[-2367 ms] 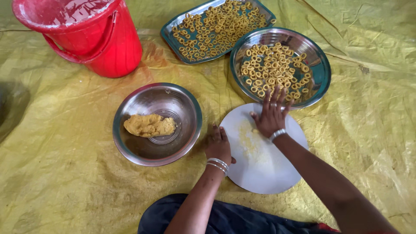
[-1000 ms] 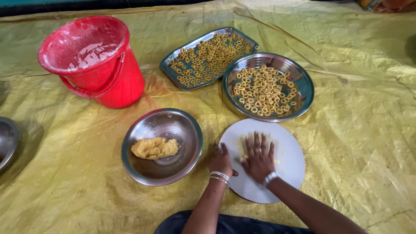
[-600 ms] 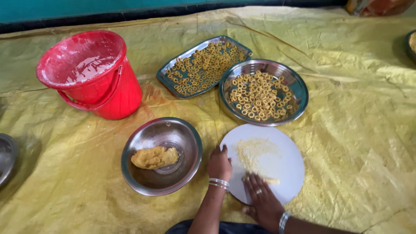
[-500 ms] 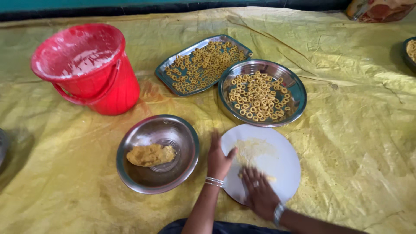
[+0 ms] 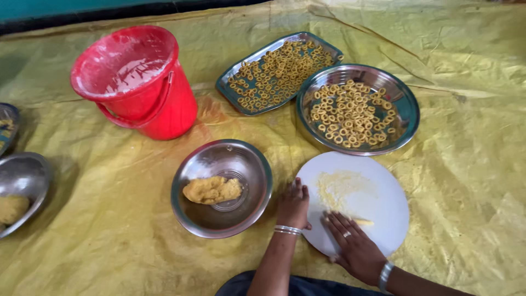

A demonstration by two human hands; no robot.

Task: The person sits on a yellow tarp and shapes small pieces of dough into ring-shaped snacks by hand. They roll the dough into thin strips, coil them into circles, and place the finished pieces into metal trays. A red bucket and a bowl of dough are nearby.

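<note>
A round white board [image 5: 378, 189] lies on the yellow sheet in front of me, with a smear of yellow crumbs on its middle. My right hand [image 5: 353, 246] rests flat on the board's near part, fingers spread, over a small strip of yellow dough [image 5: 362, 222] that sticks out by the fingertips. My left hand [image 5: 293, 205] lies on the board's left edge, fingers together, holding nothing. Just left of it stands a steel bowl [image 5: 222, 219] with a lump of yellow dough [image 5: 212, 189] inside.
A round steel plate [image 5: 404, 104] and a rectangular steel tray [image 5: 241, 74] behind the board hold several small dough rings. A red bucket [image 5: 139, 82] stands at the back left. Two more steel bowls [image 5: 24, 175] sit at the left edge, one with dough.
My right hand has slid from the board's far edge back to its near part. The view has swung right and closer. My left hand has stayed on the board's left edge.
</note>
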